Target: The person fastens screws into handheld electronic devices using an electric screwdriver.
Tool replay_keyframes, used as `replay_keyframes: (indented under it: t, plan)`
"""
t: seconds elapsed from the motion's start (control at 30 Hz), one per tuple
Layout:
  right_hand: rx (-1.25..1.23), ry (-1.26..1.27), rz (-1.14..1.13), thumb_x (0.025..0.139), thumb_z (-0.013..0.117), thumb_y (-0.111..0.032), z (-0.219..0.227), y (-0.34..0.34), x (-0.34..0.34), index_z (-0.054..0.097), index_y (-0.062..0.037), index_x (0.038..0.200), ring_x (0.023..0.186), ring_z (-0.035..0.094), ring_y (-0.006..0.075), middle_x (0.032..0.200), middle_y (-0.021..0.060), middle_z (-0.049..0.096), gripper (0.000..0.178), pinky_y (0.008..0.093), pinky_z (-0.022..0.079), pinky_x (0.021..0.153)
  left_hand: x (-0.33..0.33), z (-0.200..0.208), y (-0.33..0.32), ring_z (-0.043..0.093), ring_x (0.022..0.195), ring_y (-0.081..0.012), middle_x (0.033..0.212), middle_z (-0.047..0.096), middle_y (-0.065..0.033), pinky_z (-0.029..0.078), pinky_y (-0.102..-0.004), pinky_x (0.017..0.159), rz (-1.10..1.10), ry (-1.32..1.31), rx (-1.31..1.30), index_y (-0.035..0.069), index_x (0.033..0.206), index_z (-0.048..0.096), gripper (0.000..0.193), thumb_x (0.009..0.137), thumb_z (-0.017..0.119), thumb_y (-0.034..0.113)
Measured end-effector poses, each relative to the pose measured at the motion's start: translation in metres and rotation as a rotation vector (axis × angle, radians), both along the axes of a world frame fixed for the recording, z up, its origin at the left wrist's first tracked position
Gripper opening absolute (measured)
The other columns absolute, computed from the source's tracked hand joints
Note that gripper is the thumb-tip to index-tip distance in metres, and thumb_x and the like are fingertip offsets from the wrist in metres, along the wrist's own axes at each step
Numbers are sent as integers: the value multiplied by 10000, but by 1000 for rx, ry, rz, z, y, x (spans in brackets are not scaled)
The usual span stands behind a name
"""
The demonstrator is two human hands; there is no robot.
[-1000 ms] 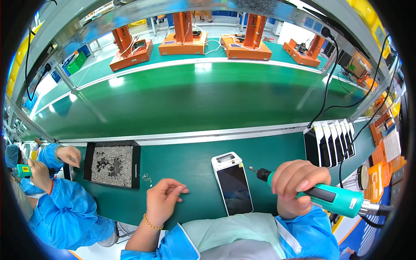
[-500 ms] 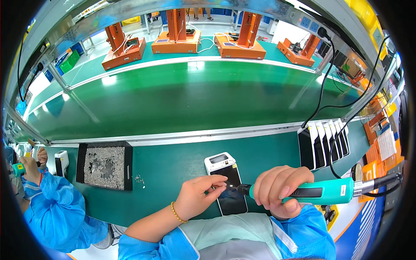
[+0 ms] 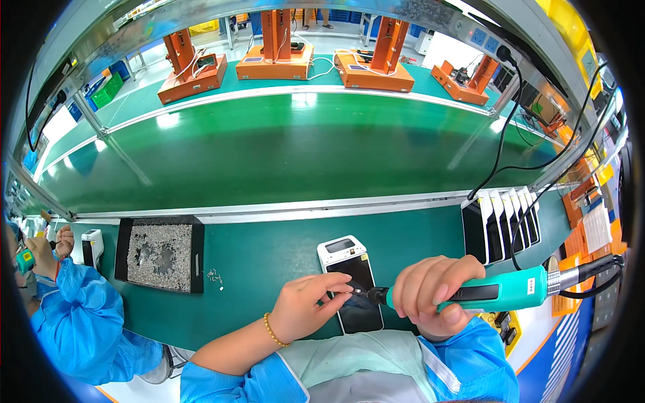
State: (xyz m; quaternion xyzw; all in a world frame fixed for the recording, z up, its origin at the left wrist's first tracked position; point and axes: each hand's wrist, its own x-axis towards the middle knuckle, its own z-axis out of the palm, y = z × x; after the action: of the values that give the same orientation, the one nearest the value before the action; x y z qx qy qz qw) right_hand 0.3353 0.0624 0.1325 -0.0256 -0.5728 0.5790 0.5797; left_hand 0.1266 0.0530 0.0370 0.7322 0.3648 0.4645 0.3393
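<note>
My right hand (image 3: 437, 295) wraps round a teal electric screwdriver (image 3: 514, 290), held sideways with its bit pointing left. Thumb and fingers of my left hand (image 3: 302, 309) are pinched together right at the bit's tip; whatever small thing they hold is too tiny to make out. Under both hands lies a white handheld device (image 3: 339, 251) with a dark screen facing up. The bit and my left fingertips are over that screen, partly covering it. A black cable runs from the screwdriver's right end.
On the green bench, a black tray (image 3: 197, 258) of small metal pieces stands left, with loose bits (image 3: 213, 277) beside it. Several similar devices (image 3: 476, 228) lean in a row at right, near hanging cables. A co-worker's blue sleeve (image 3: 87, 322) is at far left. Behind runs a green conveyor (image 3: 295, 154).
My left fingertips have shifted slightly right, closer against the bit. The screwdriver's rear end is slightly higher. At far left, the co-worker's arm has moved a little to the left.
</note>
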Motion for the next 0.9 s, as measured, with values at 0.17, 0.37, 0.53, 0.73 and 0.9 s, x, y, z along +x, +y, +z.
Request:
replay_keyframes:
  t: [0.17, 0.37, 0.53, 0.73, 0.9]
  plan:
    - [1, -18, 6, 870, 676, -66, 1, 1, -1, 538, -33, 1070, 606, 579, 217, 707, 81, 590, 246, 379, 491, 570, -1, 6, -1, 651, 639, -133, 884, 725, -53, 532, -244, 538, 0, 47, 12, 33, 1036, 665, 298, 751, 753, 23]
    - [-10, -48, -8, 845, 700, -45, 1, 1, -6, 560, -18, 1031, 593, 579, 227, 699, 96, 595, 234, 376, 486, 547, 1, 1, 0, 662, 673, -153, 910, 721, -56, 544, -258, 544, 18, 25, 100, 35, 987, 686, 251, 746, 755, 20]
    - [-13, -42, -5, 849, 699, -55, 1, 2, -5, 560, -11, 1029, 599, 581, 227, 694, 96, 593, 231, 375, 485, 548, 2, 1, 2, 659, 677, -150, 884, 716, -45, 540, -253, 538, 11, 26, 109, 44, 1028, 673, 296, 745, 756, 23]
    - [2, -65, -66, 872, 684, -80, -4, 5, -5, 551, -51, 1071, 603, 574, 209, 682, 60, 582, 242, 372, 486, 579, -3, 8, 5, 589, 647, -159, 864, 658, -39, 493, -262, 531, 105, 141, 43, 53, 1100, 623, 460, 683, 816, 82]
    - [24, -122, -206, 877, 677, -83, -13, 19, -10, 551, -75, 1051, 613, 580, 214, 682, 45, 581, 215, 374, 495, 607, -6, -10, 17, 523, 868, -260, 1039, 556, -110, 471, -345, 726, 255, 223, 214, 32, 1117, 586, 553, 630, 840, 92]
